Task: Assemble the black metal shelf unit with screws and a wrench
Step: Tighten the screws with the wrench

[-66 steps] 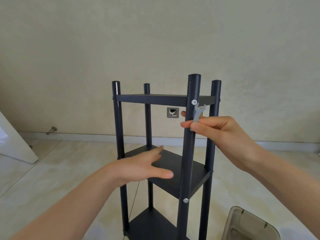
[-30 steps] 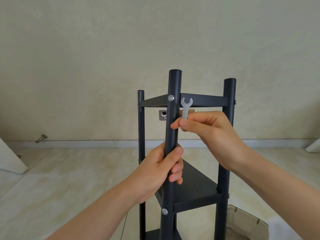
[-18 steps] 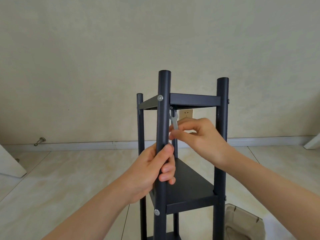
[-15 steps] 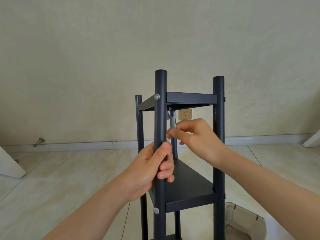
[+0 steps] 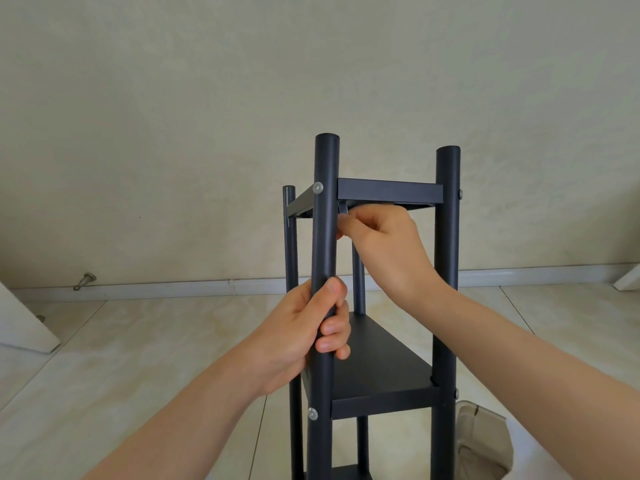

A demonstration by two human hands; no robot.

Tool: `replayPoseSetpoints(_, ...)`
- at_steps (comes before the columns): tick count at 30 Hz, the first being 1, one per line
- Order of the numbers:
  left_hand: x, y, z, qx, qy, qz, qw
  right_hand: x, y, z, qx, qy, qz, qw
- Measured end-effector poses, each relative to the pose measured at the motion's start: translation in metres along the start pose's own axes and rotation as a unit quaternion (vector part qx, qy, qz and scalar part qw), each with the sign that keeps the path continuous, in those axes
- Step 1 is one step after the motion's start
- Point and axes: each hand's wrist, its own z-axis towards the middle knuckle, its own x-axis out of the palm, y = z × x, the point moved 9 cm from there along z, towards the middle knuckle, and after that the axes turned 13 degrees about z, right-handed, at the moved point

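left grip wraps post, right grip pinches wrench

Shelf unit: four posts and three shelves are counted. Three screw heads are made out plainly on it. One wrench is noted under its top, one bin beside its foot. Two hands are logged: left hand, right hand.

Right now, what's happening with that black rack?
A person is assembling a black metal shelf unit. The left hand grips the front post, while the right hand holds a small wrench up under the top shelf, behind the post's upper screw.
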Motion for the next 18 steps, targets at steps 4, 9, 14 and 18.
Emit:
replayPoseSetpoints(4, -0.002, 0.001, -0.001, -0.009, 0.001, -0.004, 1.000, 0.005, 0.004, 0.002, -0.010, -0.017, 0.004, 1.000)
replayPoseSetpoints(9, -0.009, 0.000, -0.002, -0.025, 0.000, 0.000, 1.000, 0.008, 0.006, 0.002, -0.036, -0.023, 0.010, 0.999)
replayPoseSetpoints(14, -0.018, 0.002, -0.005, -0.035, -0.001, -0.008, 0.999, 0.012, 0.001, 0.004, -0.028, -0.005, 0.003, 1.000)
replayPoseSetpoints(18, -0.022, 0.003, -0.007, -0.036, 0.003, -0.008, 0.999, 0.020, -0.001, 0.008, -0.024, 0.015, -0.008, 1.000)
